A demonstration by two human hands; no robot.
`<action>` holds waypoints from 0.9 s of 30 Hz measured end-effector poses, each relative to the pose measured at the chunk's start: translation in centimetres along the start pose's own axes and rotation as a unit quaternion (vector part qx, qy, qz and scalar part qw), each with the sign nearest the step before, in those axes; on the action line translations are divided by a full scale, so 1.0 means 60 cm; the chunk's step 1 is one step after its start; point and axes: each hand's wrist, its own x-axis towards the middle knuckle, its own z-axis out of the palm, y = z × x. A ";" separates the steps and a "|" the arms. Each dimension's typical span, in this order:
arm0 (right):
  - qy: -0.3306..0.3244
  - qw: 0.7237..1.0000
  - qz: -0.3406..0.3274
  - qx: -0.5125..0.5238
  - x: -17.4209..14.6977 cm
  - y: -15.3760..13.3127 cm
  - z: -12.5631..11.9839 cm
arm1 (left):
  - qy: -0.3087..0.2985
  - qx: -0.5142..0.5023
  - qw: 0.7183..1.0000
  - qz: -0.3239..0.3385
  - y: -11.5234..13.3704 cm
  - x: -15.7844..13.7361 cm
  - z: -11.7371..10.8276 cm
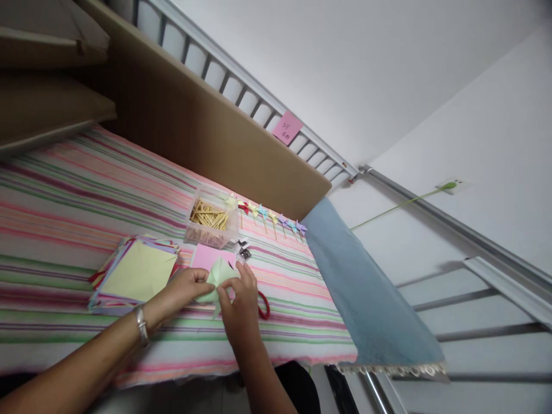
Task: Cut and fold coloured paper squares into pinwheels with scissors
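Observation:
Between my two hands is a light green paper pinwheel (221,271), its paper partly folded in toward the middle. My left hand (192,286) pinches its left side between thumb and fingers. From the right, my right hand (240,296) grips the paper near its centre with thumb and index finger. Beneath it lies a pink paper sheet (207,256). A red scissors handle (264,305) shows just right of my right hand; the blades are hidden. To the left sits a stack of coloured paper squares (140,270), pale yellow on top.
A clear plastic box (212,238) of small wooden sticks stands behind my hands. Several finished pinwheels on sticks (273,217) lie in a row behind it to the right. Small dark items (244,252) rest near the box. A cardboard panel (207,121) borders the striped cloth (52,230).

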 end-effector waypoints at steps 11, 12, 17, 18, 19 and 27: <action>0.010 1.000 0.004 0.024 0.008 0.004 -0.001 | 0.028 0.037 0.999 0.000 0.002 0.004 0.001; 0.009 0.999 0.010 0.037 0.013 0.006 -0.006 | 0.023 0.039 0.999 -0.003 0.002 0.004 0.001; -0.131 0.969 0.115 0.175 0.044 0.018 -0.033 | -0.036 0.042 0.998 0.014 -0.003 0.002 0.003; -0.164 0.957 0.129 0.201 0.048 0.020 -0.036 | -0.044 0.047 0.998 0.018 -0.004 0.001 0.003; -0.184 0.948 0.136 0.220 0.051 0.022 -0.036 | -0.052 0.053 0.997 0.021 -0.006 0.001 0.004; -0.257 0.902 0.147 0.313 0.048 0.027 -0.036 | -0.086 0.075 0.993 -0.001 -0.006 0.001 0.002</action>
